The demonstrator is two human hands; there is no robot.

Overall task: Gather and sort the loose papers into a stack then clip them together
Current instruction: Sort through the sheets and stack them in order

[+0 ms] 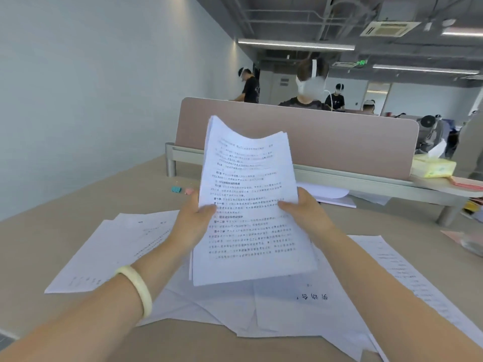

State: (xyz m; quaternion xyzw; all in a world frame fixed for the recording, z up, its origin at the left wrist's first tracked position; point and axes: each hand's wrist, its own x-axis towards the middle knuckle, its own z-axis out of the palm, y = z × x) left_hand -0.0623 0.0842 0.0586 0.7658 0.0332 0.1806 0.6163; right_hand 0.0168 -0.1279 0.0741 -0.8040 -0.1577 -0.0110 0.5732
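A stack of printed papers (251, 194) is held upright above the desk, its top edge sagging in the middle. My left hand (194, 218) grips its left edge with the thumb across the front. On the stack's right edge, my right hand (304, 209) holds it the same way. Loose printed sheets (109, 252) lie spread on the desk below and to both sides, some overlapping, one with large characters (312, 299). Two small binder clips, a teal clip (176, 189) and a pink clip (188, 191), lie on the desk beyond my left hand.
A pink partition panel (339, 142) on a grey rail closes the far side of the beige desk (65, 226). More white sheets (332, 195) lie under the rail. A tissue pack (433, 167) sits at the right. People stand and sit behind the partition.
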